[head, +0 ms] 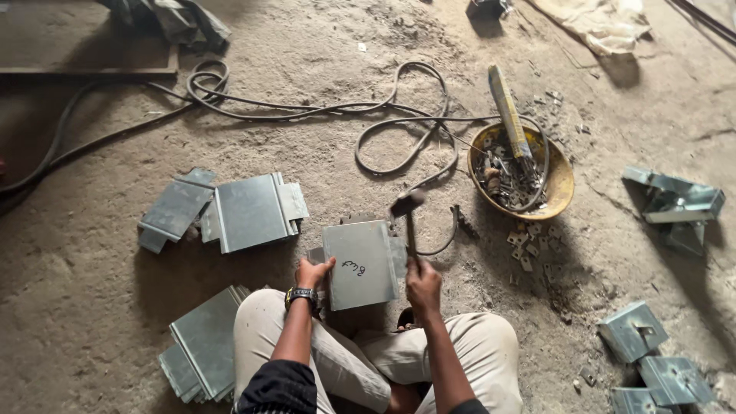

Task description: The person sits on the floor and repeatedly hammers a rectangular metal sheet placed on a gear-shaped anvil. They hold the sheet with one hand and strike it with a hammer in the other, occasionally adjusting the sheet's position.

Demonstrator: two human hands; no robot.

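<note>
**Hammer and sheet-metal part: hand positions**

We sit on the dirt floor (92, 307) with knees apart, so the work lies between them within easy reach of both hands.

The left hand (313, 273) grasps the near left edge of the plate (360, 263), a folded grey sheet-metal piece. The fingers curl over that edge and the thumb lies on top. This pins the plate flat and keeps the fingers well away from its right side.

The right hand (422, 284) is clenched round the handle of the hammer (409, 218). The grip sits low on the handle. The head is just beyond the plate's far right corner; we cannot tell whether it touches the metal.

Surrounding items are placed as follows:

- Two folded plates (230, 211) lie flat to the left, beyond the knee.
- A stack (201, 345) of like plates lies beside the left thigh, close to the holding hand.
- Bent brackets (652, 353) lie scattered to the right, well apart from the flat pieces.
- A yellow bowl (563, 180) of small metal scrap stands past the hammer, with a long tool propped in it.
- A dark cable (307, 111) loops across the floor behind the work.
</note>
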